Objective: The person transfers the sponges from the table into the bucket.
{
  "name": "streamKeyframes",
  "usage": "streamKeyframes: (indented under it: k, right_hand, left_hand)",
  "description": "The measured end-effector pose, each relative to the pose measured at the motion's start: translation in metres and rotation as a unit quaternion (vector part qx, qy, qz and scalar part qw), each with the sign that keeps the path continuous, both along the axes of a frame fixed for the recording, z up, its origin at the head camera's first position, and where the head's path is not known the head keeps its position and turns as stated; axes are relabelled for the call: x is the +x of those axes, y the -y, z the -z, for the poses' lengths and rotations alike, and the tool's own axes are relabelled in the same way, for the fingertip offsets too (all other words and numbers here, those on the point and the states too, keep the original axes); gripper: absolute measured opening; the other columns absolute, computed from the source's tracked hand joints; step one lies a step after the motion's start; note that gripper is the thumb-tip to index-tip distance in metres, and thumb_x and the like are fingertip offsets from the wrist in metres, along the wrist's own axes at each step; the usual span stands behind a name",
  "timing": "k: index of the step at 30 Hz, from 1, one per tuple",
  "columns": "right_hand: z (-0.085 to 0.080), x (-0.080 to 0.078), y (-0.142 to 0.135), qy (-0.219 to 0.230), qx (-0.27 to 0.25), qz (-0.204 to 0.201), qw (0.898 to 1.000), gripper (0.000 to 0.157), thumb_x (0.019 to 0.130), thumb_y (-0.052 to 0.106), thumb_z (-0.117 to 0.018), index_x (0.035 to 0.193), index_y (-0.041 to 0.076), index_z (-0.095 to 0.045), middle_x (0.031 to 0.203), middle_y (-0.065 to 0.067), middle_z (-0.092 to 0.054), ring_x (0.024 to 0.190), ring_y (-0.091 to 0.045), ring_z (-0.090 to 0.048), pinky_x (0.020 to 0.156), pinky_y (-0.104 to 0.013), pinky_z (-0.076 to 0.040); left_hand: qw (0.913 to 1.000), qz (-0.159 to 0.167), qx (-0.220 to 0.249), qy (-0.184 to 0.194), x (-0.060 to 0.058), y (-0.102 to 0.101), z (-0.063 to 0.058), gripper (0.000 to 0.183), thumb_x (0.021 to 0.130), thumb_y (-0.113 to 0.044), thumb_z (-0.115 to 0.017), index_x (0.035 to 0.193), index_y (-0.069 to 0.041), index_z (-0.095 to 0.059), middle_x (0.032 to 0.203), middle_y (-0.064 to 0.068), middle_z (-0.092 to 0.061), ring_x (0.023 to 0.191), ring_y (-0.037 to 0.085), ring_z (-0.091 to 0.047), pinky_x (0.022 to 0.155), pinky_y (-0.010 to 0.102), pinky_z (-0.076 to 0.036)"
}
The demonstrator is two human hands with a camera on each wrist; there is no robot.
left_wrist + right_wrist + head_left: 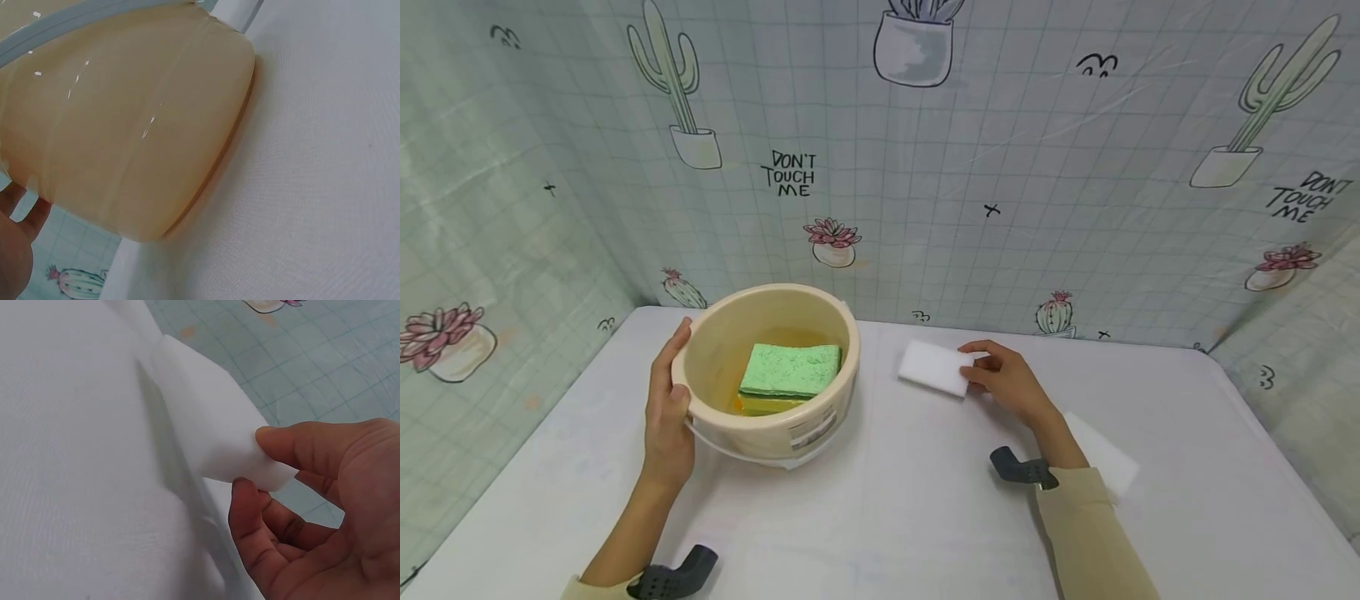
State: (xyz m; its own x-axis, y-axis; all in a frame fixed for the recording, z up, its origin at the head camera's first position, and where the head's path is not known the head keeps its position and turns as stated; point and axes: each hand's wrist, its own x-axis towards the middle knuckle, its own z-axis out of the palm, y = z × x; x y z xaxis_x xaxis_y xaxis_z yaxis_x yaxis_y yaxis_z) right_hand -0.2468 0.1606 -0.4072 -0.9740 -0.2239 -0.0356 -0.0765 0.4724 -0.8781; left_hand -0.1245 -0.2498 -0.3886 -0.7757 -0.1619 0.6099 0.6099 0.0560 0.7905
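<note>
At the left of the table stands a cream bucket (pixel 773 302) with a pale bail handle (pixel 94 20). Inside it lies a green sponge (pixel 792 370), with a yellow layer below. My left hand (pixel 670 421) holds the bucket's left side, its fingers spread round the wall near the rim. In the left wrist view some fingertips show at the bucket's edge; the rest of that hand is out of view. On the right, my right hand (pixel 1003 382) pinches the near end of a white sponge block (pixel 209 415) between thumb and fingers. The block is tilted, one side raised.
A second flat white piece (pixel 1101 457) lies on the table partly behind my right forearm. The white-covered table (pixel 925 517) meets a patterned cloth wall (pixel 910 208) at the back and sides. Both wrists carry dark camera mounts.
</note>
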Motion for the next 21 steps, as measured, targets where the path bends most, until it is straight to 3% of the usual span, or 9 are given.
streamKeyframes:
  k: [9,21]
  right_hand:
    - [-0.012,0.005,0.002,-0.012,-0.054,-0.001,0.998,0.039,0.088,0.019,-0.069,0.125,0.012,-0.060,0.097,-0.016,-0.059,0.086,-0.025,-0.061,0.079,-0.038,-0.054]
    - [-0.035,0.011,0.014,-0.047,-0.076,-0.018,0.996,0.035,0.089,0.023,-0.069,0.122,0.015,-0.061,0.099,-0.015,-0.062,0.085,-0.028,-0.062,0.084,-0.051,-0.050]
  left_hand:
    - [1.0000,-0.002,0.000,-0.007,-0.002,-0.001,0.001,0.054,0.097,-0.024,-0.037,0.148,-0.004,-0.031,0.156,0.011,-0.022,0.141,0.025,-0.018,0.111,0.028,-0.019]
    - [0.9999,-0.011,-0.004,-0.001,-0.001,0.000,0.000,0.055,0.097,-0.023,-0.038,0.148,-0.005,-0.031,0.155,0.010,-0.023,0.141,0.024,-0.018,0.112,0.030,-0.017]
